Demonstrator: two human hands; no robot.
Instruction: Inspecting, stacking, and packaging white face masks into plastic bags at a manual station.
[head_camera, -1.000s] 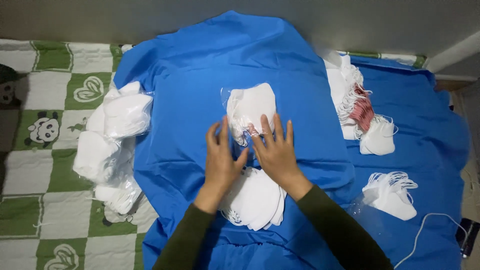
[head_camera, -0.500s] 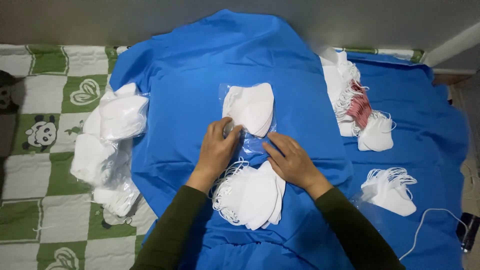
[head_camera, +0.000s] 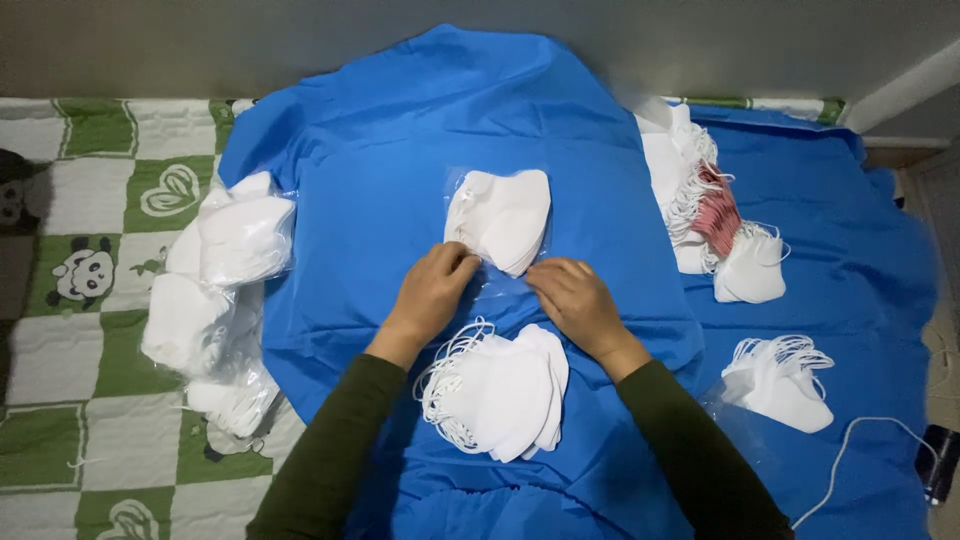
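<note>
Head view: a clear bag (head_camera: 500, 225) holding white masks (head_camera: 505, 215) lies at the middle of the blue cloth (head_camera: 380, 150). The left hand (head_camera: 432, 290) and right hand (head_camera: 575, 300) pinch the bag's near, open edge, fingers curled together on the plastic. Just below the hands sits a loose mask stack (head_camera: 500, 390). Filled bags (head_camera: 220, 290) pile up at the left on the checked cover (head_camera: 90, 200); more masks (head_camera: 715, 215) lie right
</note>
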